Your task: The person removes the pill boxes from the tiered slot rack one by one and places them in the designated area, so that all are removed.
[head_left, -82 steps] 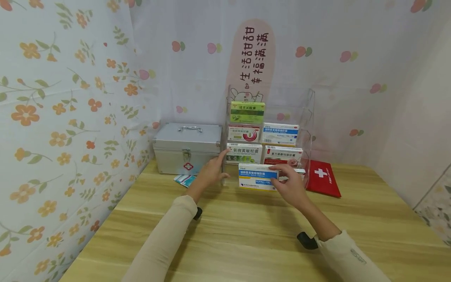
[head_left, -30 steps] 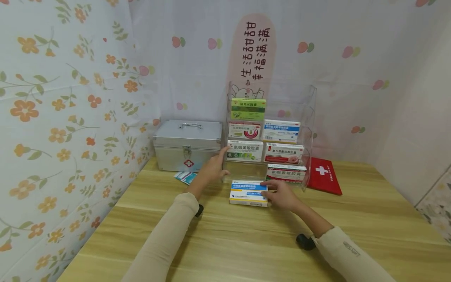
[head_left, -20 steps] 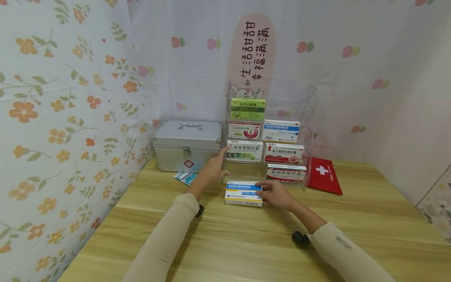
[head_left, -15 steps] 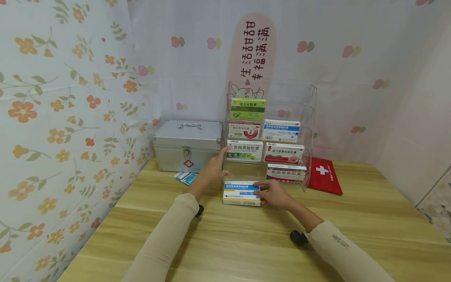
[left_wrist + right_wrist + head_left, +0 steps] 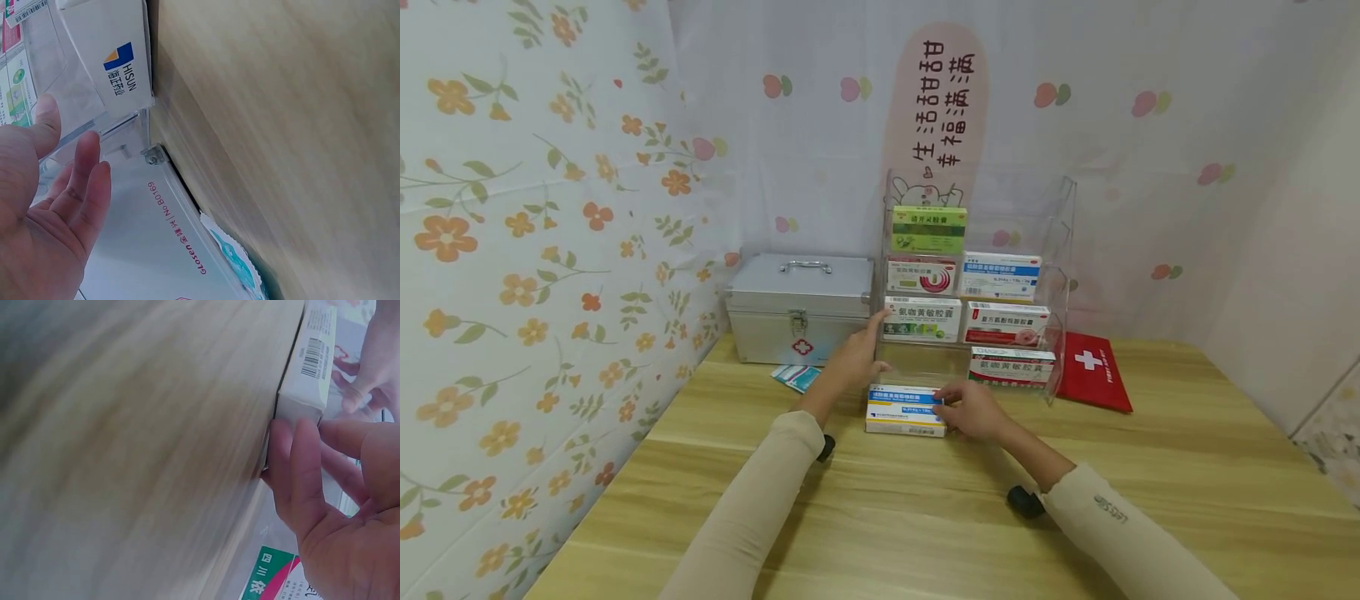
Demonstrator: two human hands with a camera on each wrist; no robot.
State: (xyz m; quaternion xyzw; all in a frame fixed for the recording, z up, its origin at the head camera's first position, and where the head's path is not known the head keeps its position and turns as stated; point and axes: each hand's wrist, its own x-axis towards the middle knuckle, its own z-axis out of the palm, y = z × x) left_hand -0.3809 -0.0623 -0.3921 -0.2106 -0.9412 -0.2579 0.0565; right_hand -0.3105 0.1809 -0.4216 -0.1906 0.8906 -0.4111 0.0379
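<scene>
On table [image 5: 925, 517], right hand [image 5: 972, 411] apparently gripping blue-white box [image 5: 904, 410], left hand [image 5: 848, 364] against rack [image 5: 1060, 250]

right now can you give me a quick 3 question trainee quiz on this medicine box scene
1. True or false: the blue and white medicine box lies on the wooden table in front of the clear acrylic rack.
2. Which hand touches that box? A. left hand B. right hand C. both
3. Fill in: the red first aid pouch lies to the ____ of the rack in the head view.

Key:
1. True.
2. B, the right hand; the left hand rests open on the rack's side.
3. Right.
</scene>
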